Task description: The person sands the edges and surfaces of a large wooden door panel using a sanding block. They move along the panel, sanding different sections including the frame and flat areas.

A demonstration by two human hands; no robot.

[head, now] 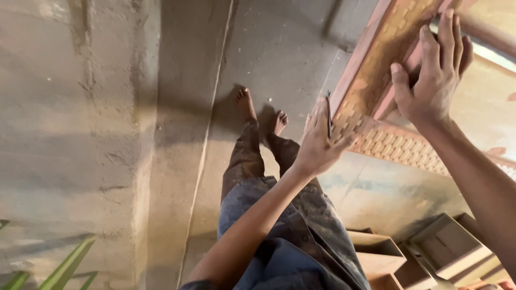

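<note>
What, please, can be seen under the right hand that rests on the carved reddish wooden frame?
Under the right hand lies the carved reddish wooden frame with its small raised block pattern. The hand covers that stretch of carving, so its detail there cannot be seen.

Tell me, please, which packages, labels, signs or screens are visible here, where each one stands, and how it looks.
No labels, signs or screens show.
Open boxes: lower right on the floor, rectangular, brownish, possibly wood or cardboard.
Carved wooden frame: upper right, reddish-brown with a relief pattern; the left hand and right hand rest on it. It is no package.
</note>
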